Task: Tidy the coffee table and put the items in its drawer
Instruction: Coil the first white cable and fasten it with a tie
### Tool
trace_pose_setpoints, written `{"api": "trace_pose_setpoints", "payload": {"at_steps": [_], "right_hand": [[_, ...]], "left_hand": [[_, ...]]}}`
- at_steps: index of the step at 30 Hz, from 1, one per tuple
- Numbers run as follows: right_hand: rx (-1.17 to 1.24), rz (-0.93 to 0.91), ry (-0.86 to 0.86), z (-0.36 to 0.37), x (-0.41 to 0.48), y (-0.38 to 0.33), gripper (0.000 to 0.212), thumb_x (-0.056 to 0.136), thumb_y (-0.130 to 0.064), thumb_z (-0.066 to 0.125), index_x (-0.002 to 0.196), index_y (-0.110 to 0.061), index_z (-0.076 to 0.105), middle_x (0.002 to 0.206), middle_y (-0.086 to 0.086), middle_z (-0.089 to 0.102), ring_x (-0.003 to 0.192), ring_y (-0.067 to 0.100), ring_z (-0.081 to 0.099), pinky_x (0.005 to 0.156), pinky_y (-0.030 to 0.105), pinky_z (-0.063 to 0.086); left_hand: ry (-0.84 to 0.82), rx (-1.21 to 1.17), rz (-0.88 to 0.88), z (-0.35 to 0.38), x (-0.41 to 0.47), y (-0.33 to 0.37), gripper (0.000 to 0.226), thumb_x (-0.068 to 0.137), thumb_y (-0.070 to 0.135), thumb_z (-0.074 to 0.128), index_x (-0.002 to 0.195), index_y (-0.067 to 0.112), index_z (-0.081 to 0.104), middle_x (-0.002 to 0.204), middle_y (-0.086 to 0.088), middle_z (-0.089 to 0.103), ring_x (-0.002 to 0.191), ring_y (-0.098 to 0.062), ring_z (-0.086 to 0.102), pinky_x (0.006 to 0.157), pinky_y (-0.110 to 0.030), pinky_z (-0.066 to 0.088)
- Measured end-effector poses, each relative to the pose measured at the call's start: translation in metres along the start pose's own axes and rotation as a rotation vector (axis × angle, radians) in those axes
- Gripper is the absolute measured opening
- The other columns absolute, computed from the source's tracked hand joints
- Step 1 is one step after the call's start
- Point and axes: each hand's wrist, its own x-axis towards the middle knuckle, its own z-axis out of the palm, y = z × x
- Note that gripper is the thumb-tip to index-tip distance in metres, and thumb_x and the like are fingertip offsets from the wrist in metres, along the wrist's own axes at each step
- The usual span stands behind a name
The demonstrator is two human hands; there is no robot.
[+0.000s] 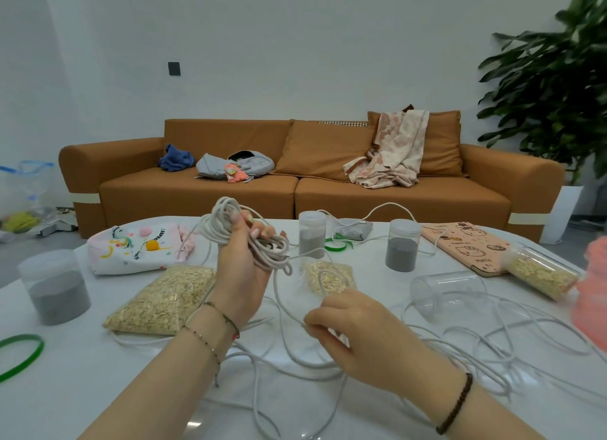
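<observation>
Head: left hand (241, 275) grips coiled cord (220, 224) slanting up-left.

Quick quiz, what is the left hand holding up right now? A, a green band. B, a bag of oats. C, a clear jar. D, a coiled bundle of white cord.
D: the left hand grips a coiled bundle of white cord raised above the table, while the right hand pinches a loose strand of it.

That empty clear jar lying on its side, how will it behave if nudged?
The clear jar lies on its round side, so it will probably roll. It looks empty, so it is likely light and easily shifted.
</observation>
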Motion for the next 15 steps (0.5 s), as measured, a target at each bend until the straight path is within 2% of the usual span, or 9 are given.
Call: {"api": "trace_pose_setpoints", "payload": {"at_steps": [2, 4, 6, 8, 10, 12, 15], "right_hand": [[0.098, 0.104, -0.086, 0.001, 0.001, -0.007, 0.026, 0.101, -0.039, 0.048, 0.113, -0.029, 0.069, 0.079, -0.011, 0.066, 0.068, -0.002, 0.042, 0.075, 0.012, 0.032], [0.134, 0.201, -0.17, 0.002, 0.003, -0.01, 0.03, 0.102, -0.046, 0.047, 0.122, -0.034, 0.066, 0.078, -0.011, 0.069, 0.065, -0.006, 0.044, 0.075, 0.01, 0.036], [0.212, 0.32, -0.218, 0.001, 0.002, -0.01, 0.03, 0.102, -0.047, 0.047, 0.123, -0.037, 0.065, 0.068, -0.014, 0.066, 0.066, -0.003, 0.053, 0.073, 0.018, 0.044], [0.285, 0.437, -0.216, -0.002, 0.003, -0.01, 0.027, 0.103, -0.046, 0.047, 0.117, -0.037, 0.068, 0.07, -0.015, 0.07, 0.065, 0.001, 0.06, 0.067, 0.02, 0.045], [0.377, 0.558, -0.147, -0.007, 0.005, -0.008, 0.024, 0.103, -0.04, 0.049, 0.106, -0.032, 0.071, 0.074, -0.013, 0.074, 0.053, 0.009, 0.063, 0.06, 0.024, 0.049], [0.473, 0.672, -0.007, -0.011, 0.008, -0.005, 0.022, 0.103, -0.032, 0.051, 0.096, -0.026, 0.072, 0.074, -0.006, 0.075, 0.045, 0.022, 0.065, 0.053, 0.028, 0.052], [0.548, 0.775, 0.18, -0.019, 0.01, -0.001, 0.022, 0.103, -0.023, 0.052, 0.092, -0.021, 0.071, 0.074, 0.003, 0.074, 0.046, 0.026, 0.068, 0.042, 0.022, 0.043]], "left_hand": [[-0.062, -0.017, -0.062, 0.007, -0.008, -0.007, 0.029, 0.103, 0.042, 0.036, 0.088, 0.02, 0.046, 0.065, 0.005, 0.041, 0.064, -0.009, 0.051, 0.082, -0.038, 0.057], [-0.127, -0.05, -0.123, 0.014, -0.017, -0.01, 0.029, 0.102, 0.043, 0.038, 0.089, 0.018, 0.047, 0.066, 0.004, 0.041, 0.065, -0.011, 0.054, 0.087, -0.042, 0.057], [-0.176, -0.075, -0.163, 0.02, -0.023, -0.01, 0.031, 0.103, 0.042, 0.036, 0.088, 0.016, 0.047, 0.065, 0.003, 0.041, 0.066, -0.013, 0.055, 0.089, -0.043, 0.057], [-0.214, -0.085, -0.199, 0.022, -0.027, -0.008, 0.033, 0.105, 0.039, 0.035, 0.087, 0.015, 0.046, 0.063, 0.003, 0.042, 0.064, -0.013, 0.056, 0.098, -0.046, 0.054], [-0.242, -0.071, -0.246, 0.024, -0.028, -0.004, 0.032, 0.104, 0.038, 0.036, 0.086, 0.014, 0.046, 0.058, 0.004, 0.043, 0.06, -0.013, 0.057, 0.108, -0.046, 0.045], [-0.256, -0.049, -0.297, 0.023, -0.028, 0.0, 0.032, 0.103, 0.039, 0.036, 0.086, 0.014, 0.046, 0.054, 0.005, 0.042, 0.057, -0.013, 0.057, 0.114, -0.044, 0.037], [-0.247, -0.06, -0.357, 0.018, -0.027, 0.0, 0.032, 0.103, 0.039, 0.037, 0.085, 0.013, 0.045, 0.05, 0.006, 0.04, 0.051, -0.012, 0.053, 0.116, -0.044, 0.033]]}}
